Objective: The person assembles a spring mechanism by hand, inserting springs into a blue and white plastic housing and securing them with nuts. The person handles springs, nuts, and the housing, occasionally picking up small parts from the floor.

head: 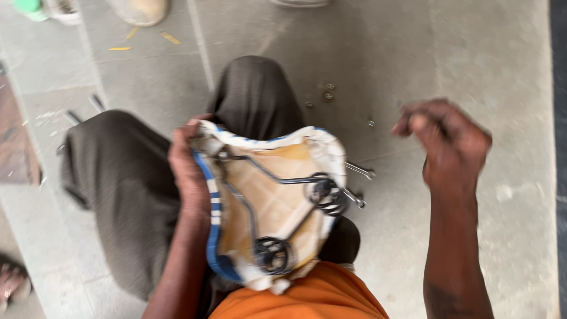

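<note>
An upturned bicycle saddle [274, 195] rests in my lap, its tan underside facing up, with a blue and white cover edge, metal rails and two coil springs. My left hand [188, 171] grips the saddle's left edge. My right hand [446, 145] is raised off to the right above the floor, blurred, fingers curled; I cannot tell whether it holds anything small. Two spanners [357, 184] lie on the floor beside the saddle's right edge.
Several small nuts and washers [326, 94] lie scattered on the grey concrete floor beyond my knee. My legs in dark trousers [118, 177] are folded under the saddle. Another person's sandalled foot [10, 283] shows at the lower left.
</note>
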